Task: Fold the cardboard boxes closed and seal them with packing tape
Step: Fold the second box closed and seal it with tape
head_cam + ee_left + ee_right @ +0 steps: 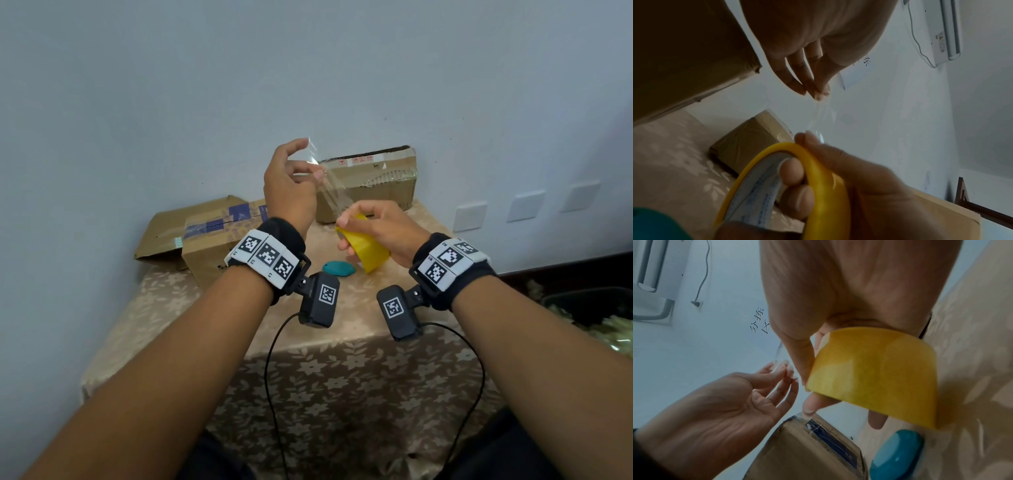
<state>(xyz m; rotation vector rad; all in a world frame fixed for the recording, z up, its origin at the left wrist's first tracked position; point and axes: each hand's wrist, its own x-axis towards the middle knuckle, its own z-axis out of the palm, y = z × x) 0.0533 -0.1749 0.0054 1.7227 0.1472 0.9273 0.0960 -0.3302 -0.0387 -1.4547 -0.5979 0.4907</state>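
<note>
Right hand grips glossy yellow tape roll; left hand apparently pinches its clear, crinkled strip.

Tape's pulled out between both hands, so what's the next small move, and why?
Probably lower the tape strip onto the seam of the nearer box. The left hand pinches the free end, the right hand grips the yellow roll, and neither touches a box.
</note>
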